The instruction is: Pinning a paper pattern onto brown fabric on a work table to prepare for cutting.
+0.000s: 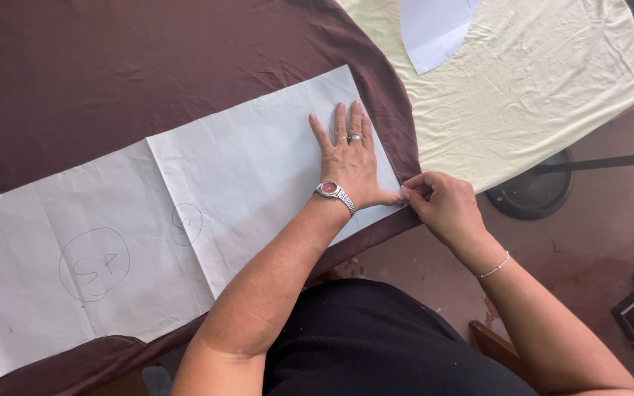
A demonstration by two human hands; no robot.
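Left hand (350, 163) lay spread flat, pinning the paper pattern (185, 220) to the brown fabric (111, 73); right hand (442, 207), at its 4 o'clock, pinched the corner.

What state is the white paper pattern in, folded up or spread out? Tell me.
Spread out. The white paper pattern lies flat on the brown fabric, showing only crease lines; the left hand presses it flat, and the right hand pinches at its corner.

**One head-worn view, looking steeply down**

A single camera sits on the person's head and faces down and forward over the tabletop (111, 59). It is close: both forearms fill the lower frame, the torso shows at the bottom edge, and the floor (596, 213) appears at right.
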